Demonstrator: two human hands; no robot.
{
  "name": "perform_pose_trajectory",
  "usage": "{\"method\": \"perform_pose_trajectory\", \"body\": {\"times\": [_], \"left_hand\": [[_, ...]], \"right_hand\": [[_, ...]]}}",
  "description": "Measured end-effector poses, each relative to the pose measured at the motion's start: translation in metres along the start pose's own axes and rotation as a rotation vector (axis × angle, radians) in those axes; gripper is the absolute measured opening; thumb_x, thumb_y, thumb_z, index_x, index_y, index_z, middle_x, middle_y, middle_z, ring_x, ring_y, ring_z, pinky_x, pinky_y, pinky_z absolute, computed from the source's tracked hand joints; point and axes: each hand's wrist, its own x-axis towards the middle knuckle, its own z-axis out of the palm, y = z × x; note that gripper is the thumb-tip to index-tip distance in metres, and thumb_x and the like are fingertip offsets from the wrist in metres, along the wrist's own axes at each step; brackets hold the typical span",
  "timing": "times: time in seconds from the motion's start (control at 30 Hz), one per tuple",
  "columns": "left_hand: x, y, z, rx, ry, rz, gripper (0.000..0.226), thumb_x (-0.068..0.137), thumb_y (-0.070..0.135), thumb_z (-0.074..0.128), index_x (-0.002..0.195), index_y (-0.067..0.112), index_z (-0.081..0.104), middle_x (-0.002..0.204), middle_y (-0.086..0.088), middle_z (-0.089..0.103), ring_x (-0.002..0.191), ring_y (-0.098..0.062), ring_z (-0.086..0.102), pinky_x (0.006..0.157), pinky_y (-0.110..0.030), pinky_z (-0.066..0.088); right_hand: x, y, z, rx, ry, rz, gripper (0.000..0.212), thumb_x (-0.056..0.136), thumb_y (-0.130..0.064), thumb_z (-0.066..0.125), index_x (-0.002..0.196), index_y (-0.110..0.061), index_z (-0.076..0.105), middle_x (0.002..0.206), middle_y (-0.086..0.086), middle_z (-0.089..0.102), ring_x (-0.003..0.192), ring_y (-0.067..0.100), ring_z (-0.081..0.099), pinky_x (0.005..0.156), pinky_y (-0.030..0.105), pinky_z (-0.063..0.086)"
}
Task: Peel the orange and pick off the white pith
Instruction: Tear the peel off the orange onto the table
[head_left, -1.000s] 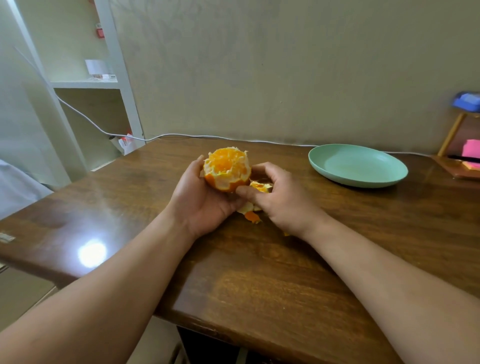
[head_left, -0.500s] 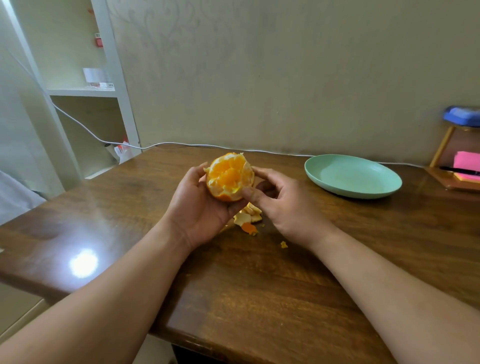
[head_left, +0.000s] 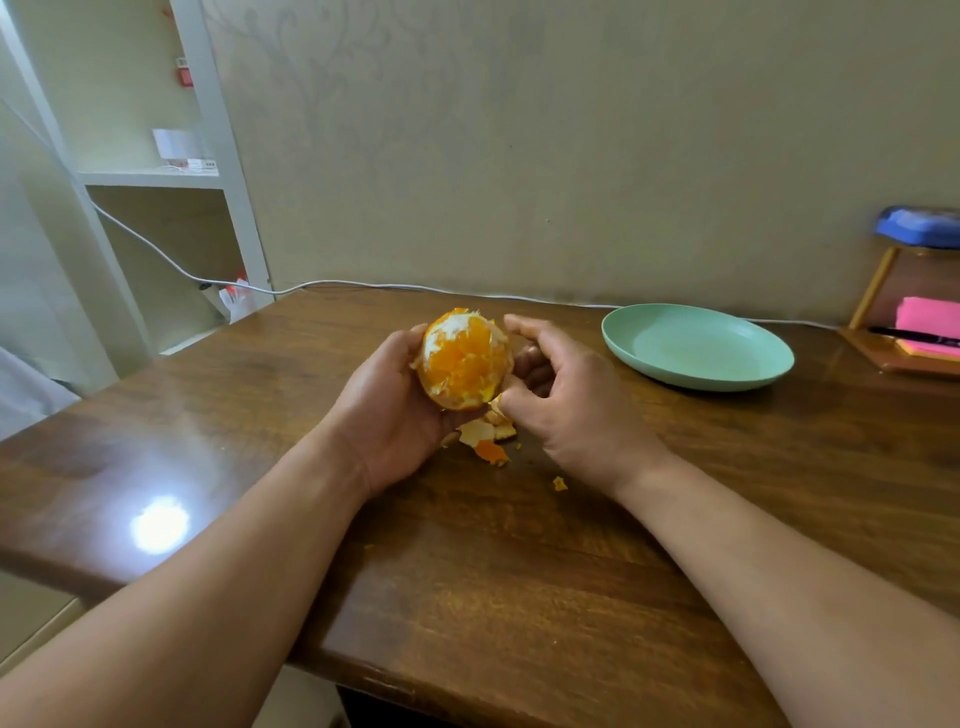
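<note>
A mostly peeled orange (head_left: 464, 358) shows bright flesh with white pith patches near its top and a strip of rind along its bottom. My left hand (head_left: 390, 410) cups it from the left and below, above the wooden table (head_left: 519, 571). My right hand (head_left: 566, 400) is beside the orange on the right, its thumb touching the lower right edge and its fingers curled behind. A small heap of torn peel pieces (head_left: 485, 434) lies on the table just under the two hands.
An empty green plate (head_left: 748, 371) sits at the back right. A small peel crumb (head_left: 560, 484) lies nearer me. A wooden stand with pink sticky notes (head_left: 927, 319) and a pen is at the far right. A white cable (head_left: 363, 285) runs along the wall.
The orange has been turned in my left hand so its peeled flesh faces me. My right hand's fingers have spread and shifted to the orange's right side.
</note>
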Motion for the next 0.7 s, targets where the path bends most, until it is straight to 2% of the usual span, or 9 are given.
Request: {"method": "perform_pose_trajectory", "body": {"times": [0.1, 0.2, 0.27, 0.37, 0.47, 0.57, 0.63, 0.7], "left_hand": [[-0.003, 0.003, -0.002, -0.026, -0.006, -0.011, 0.057, 0.105, 0.032, 0.037, 0.147, 0.000, 0.057, 0.145, -0.027, 0.063, 0.133, -0.041, 0.063, 0.117, -0.058, 0.045], [-0.007, 0.004, 0.000, -0.001, -0.024, -0.025, 0.055, 0.108, 0.046, 0.043, 0.138, 0.005, 0.064, 0.135, -0.025, 0.070, 0.112, -0.036, 0.072, 0.100, -0.053, 0.057], [-0.010, 0.005, 0.000, -0.002, -0.036, -0.043, 0.056, 0.107, 0.051, 0.049, 0.130, 0.005, 0.070, 0.130, -0.025, 0.072, 0.109, -0.035, 0.074, 0.097, -0.053, 0.058], [-0.012, 0.008, 0.000, 0.025, -0.042, -0.066, 0.053, 0.104, 0.050, 0.056, 0.111, 0.003, 0.080, 0.121, -0.022, 0.075, 0.100, -0.033, 0.076, 0.098, -0.053, 0.057], [-0.013, 0.006, 0.002, 0.057, -0.047, -0.072, 0.053, 0.104, 0.049, 0.055, 0.106, 0.004, 0.084, 0.118, -0.020, 0.077, 0.099, -0.030, 0.077, 0.098, -0.048, 0.058], [-0.014, 0.005, 0.002, 0.068, -0.049, -0.089, 0.053, 0.104, 0.046, 0.053, 0.118, 0.002, 0.080, 0.130, -0.024, 0.073, 0.108, -0.032, 0.075, 0.100, -0.049, 0.058], [-0.013, 0.007, 0.001, 0.055, -0.055, -0.102, 0.059, 0.103, 0.047, 0.055, 0.135, 0.001, 0.071, 0.140, -0.027, 0.067, 0.125, -0.037, 0.069, 0.106, -0.051, 0.054], [-0.013, 0.006, 0.001, 0.041, -0.049, -0.108, 0.066, 0.102, 0.049, 0.057, 0.147, 0.002, 0.061, 0.150, -0.026, 0.060, 0.141, -0.040, 0.058, 0.111, -0.054, 0.050]], "right_hand": [[0.001, -0.005, -0.002, -0.018, 0.013, -0.014, 0.044, 0.096, -0.027, 0.072, 0.139, -0.029, 0.064, 0.104, -0.013, 0.067, 0.095, 0.003, 0.065, 0.082, 0.022, 0.058], [0.000, -0.007, -0.004, -0.059, -0.061, -0.021, 0.041, 0.096, -0.034, 0.070, 0.137, -0.032, 0.066, 0.111, -0.016, 0.069, 0.101, 0.001, 0.067, 0.085, 0.028, 0.061], [-0.001, -0.010, -0.004, -0.087, -0.113, -0.027, 0.046, 0.097, -0.038, 0.069, 0.142, -0.037, 0.062, 0.115, -0.018, 0.069, 0.102, -0.001, 0.067, 0.085, 0.024, 0.060], [-0.003, -0.013, -0.002, -0.132, -0.102, -0.098, 0.046, 0.098, -0.035, 0.071, 0.144, -0.032, 0.063, 0.117, -0.019, 0.070, 0.102, -0.004, 0.065, 0.083, 0.008, 0.049], [-0.002, -0.014, 0.000, -0.120, -0.106, -0.100, 0.042, 0.097, -0.029, 0.073, 0.139, -0.030, 0.066, 0.110, -0.017, 0.072, 0.095, -0.003, 0.067, 0.077, 0.009, 0.049], [-0.001, -0.013, 0.000, -0.070, -0.124, -0.072, 0.039, 0.097, -0.024, 0.074, 0.135, -0.030, 0.067, 0.106, -0.014, 0.073, 0.095, 0.002, 0.070, 0.080, 0.024, 0.061], [0.000, -0.012, 0.001, -0.023, -0.129, -0.069, 0.036, 0.098, -0.023, 0.074, 0.132, -0.030, 0.068, 0.106, -0.012, 0.074, 0.095, 0.007, 0.072, 0.080, 0.033, 0.065], [0.000, -0.011, -0.001, -0.030, -0.131, -0.079, 0.033, 0.100, -0.026, 0.073, 0.133, -0.030, 0.068, 0.108, -0.012, 0.075, 0.097, 0.007, 0.073, 0.081, 0.036, 0.065]]}}
